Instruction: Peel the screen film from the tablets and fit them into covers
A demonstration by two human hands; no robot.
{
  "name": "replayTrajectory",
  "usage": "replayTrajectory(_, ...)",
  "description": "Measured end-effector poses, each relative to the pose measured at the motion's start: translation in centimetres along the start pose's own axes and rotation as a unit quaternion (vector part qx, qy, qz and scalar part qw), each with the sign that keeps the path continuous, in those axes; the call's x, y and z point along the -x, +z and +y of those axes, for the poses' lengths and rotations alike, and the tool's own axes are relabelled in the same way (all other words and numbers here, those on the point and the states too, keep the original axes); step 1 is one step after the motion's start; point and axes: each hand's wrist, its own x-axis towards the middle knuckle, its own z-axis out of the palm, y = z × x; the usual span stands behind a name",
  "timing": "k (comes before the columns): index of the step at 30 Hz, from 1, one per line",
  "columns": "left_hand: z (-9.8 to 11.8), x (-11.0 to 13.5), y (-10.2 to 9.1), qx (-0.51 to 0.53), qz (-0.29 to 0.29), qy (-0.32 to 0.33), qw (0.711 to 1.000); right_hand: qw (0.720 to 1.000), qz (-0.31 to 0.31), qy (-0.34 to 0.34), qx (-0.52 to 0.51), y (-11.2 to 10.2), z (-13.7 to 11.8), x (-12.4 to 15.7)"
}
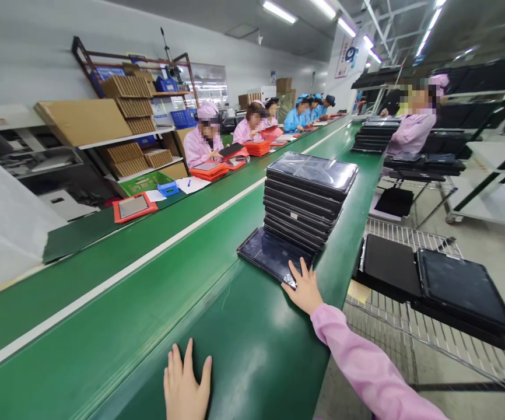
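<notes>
A black tablet [269, 249] with a glossy screen lies flat on the green bench at the foot of a tall stack of similar tablets [302, 201]. My right hand [305, 289], in a pink sleeve, rests on that tablet's near right corner with fingers spread. Whether it grips the edge underneath is hidden, but the fingers look stretched out. Nearer to me, my left hand [186, 385] is over the bare green surface [244, 344], fingers apart and nothing in it.
Beside the bench on the right, a wire rack [392, 326] carries black tablets [462, 286]. Another tablet stack [372, 137] stands farther along. Co-workers in pink and blue sit across the line, near red trays [209, 170]. A red-framed tablet [134, 207] lies at left.
</notes>
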Motion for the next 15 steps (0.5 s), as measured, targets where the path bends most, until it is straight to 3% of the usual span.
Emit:
replayTrajectory(4,1.3,0.1,-0.4,0.019,0.016,-0.007,1.0,1.0,0.018,0.022,0.012,-1.0,-1.0,0.5)
replayTrajectory(7,1.9,0.1,-0.1,0.051,0.026,-0.014,0.998,0.998,0.058,0.032,0.021,-0.4,-4.2,5.0)
replayTrajectory(9,2.3,-0.1,0.1,0.096,0.037,-0.027,0.994,0.997,0.027,-0.066,0.005,0.9,-7.5,9.6)
replayTrajectory(11,2.7,-0.6,-0.2,0.173,0.05,-0.045,0.983,0.972,-0.075,-0.222,-0.017,2.5,-11.3,13.8)
replayTrajectory(13,3.1,-1.3,-1.0,0.277,0.064,-0.076,0.956,0.953,-0.127,-0.273,-0.016,4.0,-15.4,15.9)
replayTrajectory(15,3.1,-2.0,-2.2,0.377,0.081,-0.115,0.916,0.947,-0.143,-0.287,-0.011,5.2,-19.6,15.5)
